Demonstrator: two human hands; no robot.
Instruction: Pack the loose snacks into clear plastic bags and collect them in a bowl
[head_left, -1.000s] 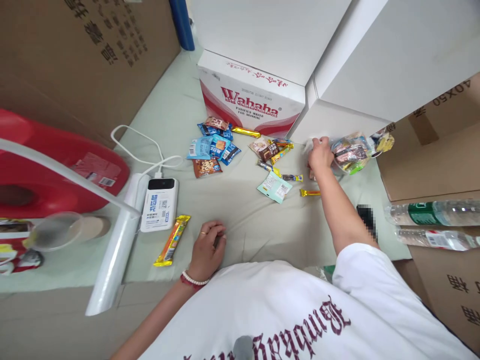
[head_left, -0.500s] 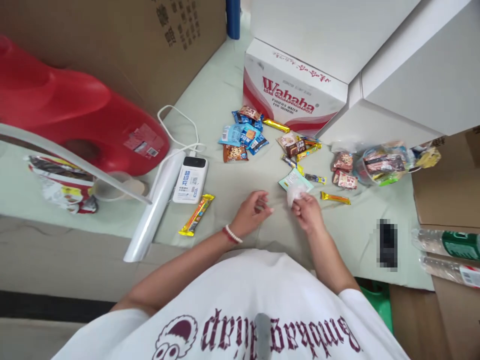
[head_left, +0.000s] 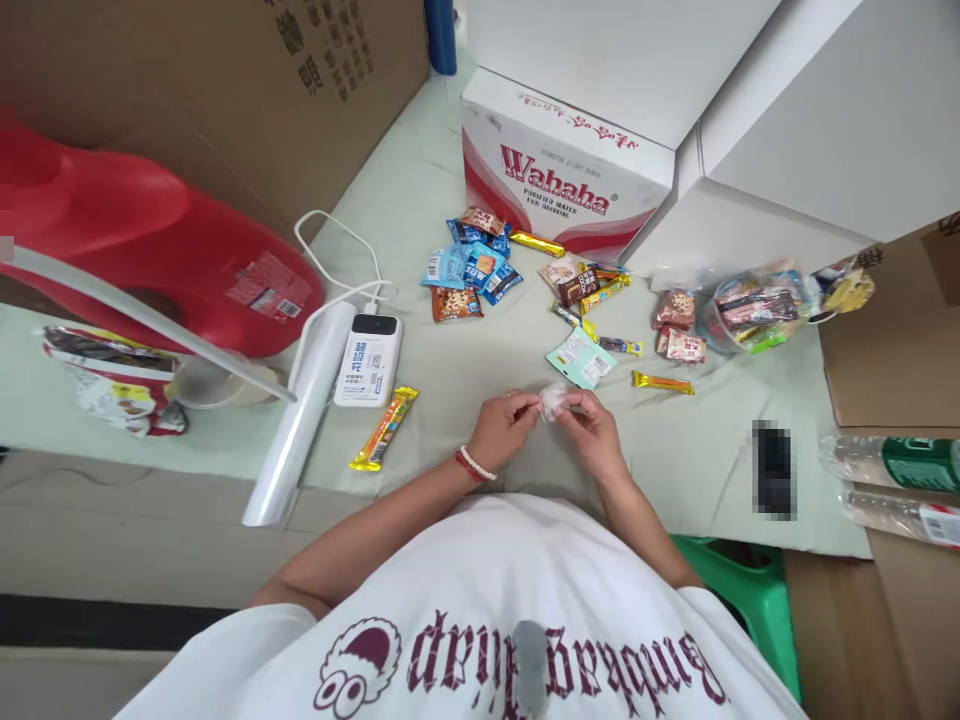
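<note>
Over the pale green cloth [head_left: 465,375] we hold our left hand [head_left: 501,430] and right hand [head_left: 592,437] together, fingertips of both pinched shut on a small clear wrapper [head_left: 553,400] stretched crosswise between them, equally near each.

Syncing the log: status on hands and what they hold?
Left hand and right hand both pinch a small clear wrapper, held just above the cloth. Teal packet lies just beyond. Nothing between the hands.

two water bottles [head_left: 892,462], one power bank [head_left: 367,359], one red jug [head_left: 150,250]
</note>
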